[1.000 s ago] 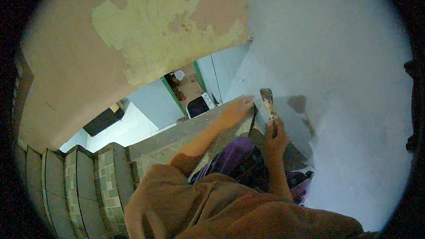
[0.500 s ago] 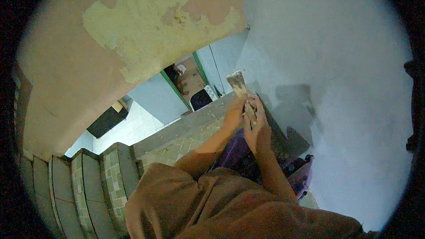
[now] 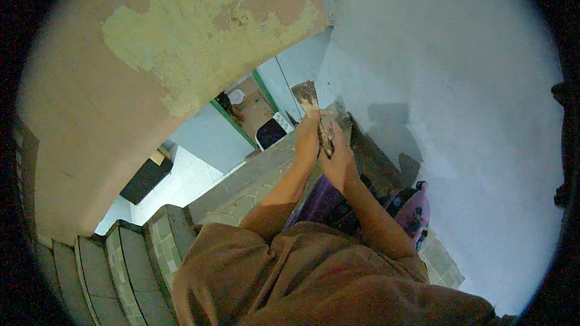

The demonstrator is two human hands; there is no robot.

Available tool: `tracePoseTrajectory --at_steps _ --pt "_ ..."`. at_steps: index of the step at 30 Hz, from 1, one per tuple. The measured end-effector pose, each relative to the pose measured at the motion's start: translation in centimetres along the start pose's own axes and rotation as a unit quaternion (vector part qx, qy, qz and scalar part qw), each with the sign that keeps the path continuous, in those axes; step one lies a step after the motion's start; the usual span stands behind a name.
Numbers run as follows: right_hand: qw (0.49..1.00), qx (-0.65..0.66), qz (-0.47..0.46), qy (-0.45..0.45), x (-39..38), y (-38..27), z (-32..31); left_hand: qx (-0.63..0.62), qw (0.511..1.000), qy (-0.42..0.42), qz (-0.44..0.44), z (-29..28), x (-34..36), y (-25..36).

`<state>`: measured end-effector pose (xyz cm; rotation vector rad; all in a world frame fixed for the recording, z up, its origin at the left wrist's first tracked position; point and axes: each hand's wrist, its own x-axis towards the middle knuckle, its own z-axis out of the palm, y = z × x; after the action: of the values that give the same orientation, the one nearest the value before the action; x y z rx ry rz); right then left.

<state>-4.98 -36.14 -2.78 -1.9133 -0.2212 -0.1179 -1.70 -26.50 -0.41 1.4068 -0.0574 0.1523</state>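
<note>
A putty knife [image 3: 306, 94] with a wide, stained blade points up and away from me, in front of the grey-white wall. My left hand [image 3: 308, 131] is closed around it just below the blade. Beside it, my right hand [image 3: 339, 150] is closed against the dirty, dark-smeared lower part that shows between my palms. Both hands touch or nearly touch each other, and the fingers partly hide the handle. The blade is clear of the walls.
Ahead, a sloping overhead surface [image 3: 72, 115] has a yellow patch of peeled paint. Stairs [image 3: 139, 265] descend at the left, past a ledge [image 3: 211, 200]. A purple patterned cloth [image 3: 413, 211] lies near my right arm. Below stand a doorway with a green frame [image 3: 263, 88] and a dark-seated chair [image 3: 270, 134].
The putty knife and both hands have shifted slightly up and left in view, and the blade has turned to show more of its dark face. The view itself has moved a little.
</note>
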Motion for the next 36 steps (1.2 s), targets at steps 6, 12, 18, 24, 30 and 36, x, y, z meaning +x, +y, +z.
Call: tracePoseTrajectory --at_steps 6,12,18,24,30,36 --pt "0.996 -0.036 -0.079 0.018 1.3 -1.9 2.1 0.030 0.999 -0.010 0.013 -2.5 1.3 2.4" --pt "0.983 0.034 -0.158 0.082 6.0 -7.2 2.9 0.151 0.983 -0.021 0.106 -3.7 4.3 7.9" --pt "0.976 0.087 -0.171 0.099 11.1 -12.4 2.2 -0.070 0.992 -0.028 0.099 -3.1 8.4 11.7" --pt "0.977 0.124 -0.102 0.139 11.2 -11.4 3.6 0.052 0.994 -0.067 0.063 -3.6 9.7 10.8" --pt "0.953 0.159 -0.195 0.168 12.9 -10.6 3.8 -0.019 0.996 -0.049 0.073 -3.5 10.5 10.1" --pt "0.949 0.245 -0.111 0.163 14.0 -11.3 3.3 0.056 0.993 0.009 0.107 -3.2 11.4 9.1"
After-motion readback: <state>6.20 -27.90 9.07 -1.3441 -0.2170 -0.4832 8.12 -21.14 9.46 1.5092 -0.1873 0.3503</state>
